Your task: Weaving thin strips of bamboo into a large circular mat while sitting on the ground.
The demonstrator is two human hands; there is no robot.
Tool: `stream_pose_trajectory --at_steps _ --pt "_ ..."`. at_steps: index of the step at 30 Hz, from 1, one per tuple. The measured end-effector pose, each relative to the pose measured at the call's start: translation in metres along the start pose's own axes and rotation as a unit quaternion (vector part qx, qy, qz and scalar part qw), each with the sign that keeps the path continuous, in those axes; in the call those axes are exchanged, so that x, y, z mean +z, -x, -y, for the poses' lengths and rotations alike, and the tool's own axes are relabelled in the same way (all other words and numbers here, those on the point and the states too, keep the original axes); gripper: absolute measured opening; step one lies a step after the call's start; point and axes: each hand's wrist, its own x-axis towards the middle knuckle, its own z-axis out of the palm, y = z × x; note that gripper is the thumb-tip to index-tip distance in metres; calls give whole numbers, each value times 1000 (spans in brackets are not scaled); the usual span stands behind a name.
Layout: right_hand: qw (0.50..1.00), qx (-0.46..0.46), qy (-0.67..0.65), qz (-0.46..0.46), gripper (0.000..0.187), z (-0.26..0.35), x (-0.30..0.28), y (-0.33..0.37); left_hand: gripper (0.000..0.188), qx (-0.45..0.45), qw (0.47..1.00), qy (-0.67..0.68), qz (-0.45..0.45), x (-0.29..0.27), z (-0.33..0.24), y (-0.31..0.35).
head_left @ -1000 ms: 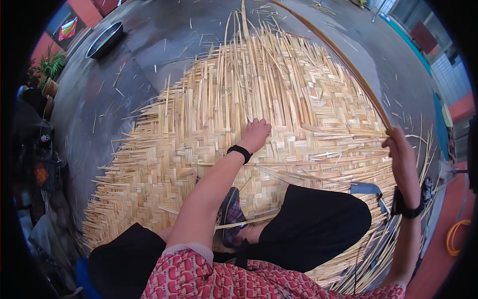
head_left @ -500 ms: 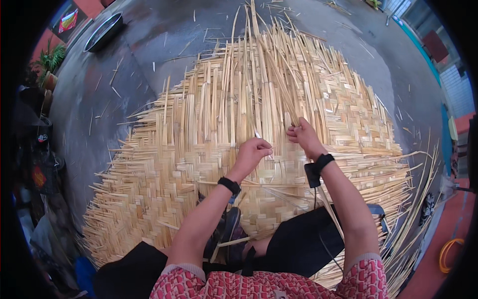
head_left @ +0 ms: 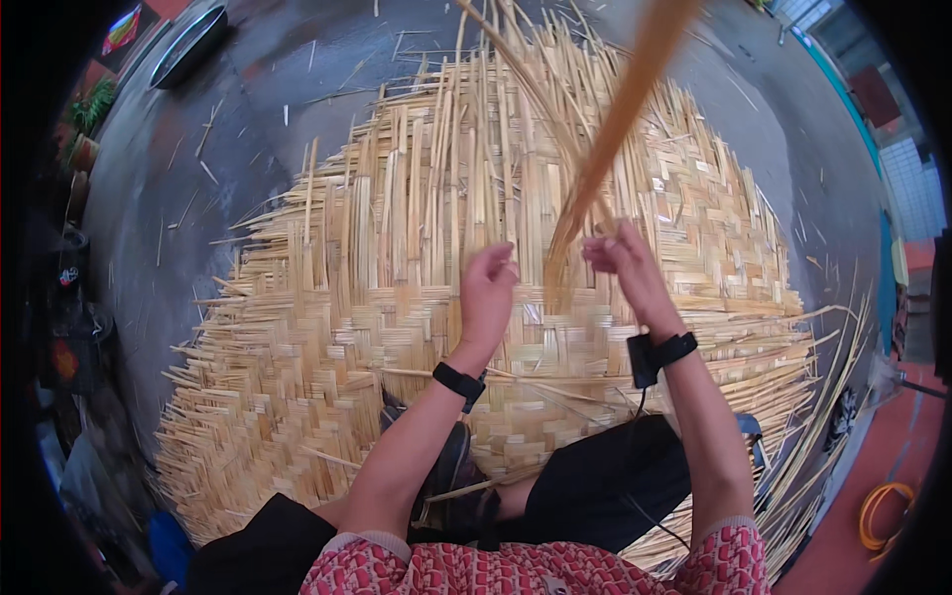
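Note:
A large mat [head_left: 397, 327] woven from flat, straw-coloured split reed strips lies in front of me. My left hand [head_left: 488, 297] is over its middle, fingers half curled and apart, with nothing visible in them. To its right, my right hand [head_left: 635, 273] is closed around the near end of some long reed strips [head_left: 555, 124] that run up toward the far edge. Between the hands a blurred brownish strip [head_left: 625, 119] stands lifted off the mat, its upper end close to the camera. Its lower end meets the weave; whether a hand touches it is unclear.
Loose long strips [head_left: 823, 397] lie at the right of the mat, over its edge. Past the mat, scattered reed bits lie on the grey floor [head_left: 268, 129]. A dark oval basin [head_left: 188, 45] stands far left, and a coiled orange hose [head_left: 886, 521] lies at the right.
The brownish strip has risen from the mat toward the camera. My left hand has lifted and its fingers have loosened; my right hand has moved slightly right, and the long strips have swung with it.

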Motion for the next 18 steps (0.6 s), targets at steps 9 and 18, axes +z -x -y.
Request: stream_pose_trajectory --at_steps 9,18 --pt "965 -10 260 -22 8 -42 -53 -29 18 178 943 -280 33 59 -7 -51" --pt "996 29 -54 -63 10 -49 -43 -38 37 175 808 -533 177 85 6 -72"
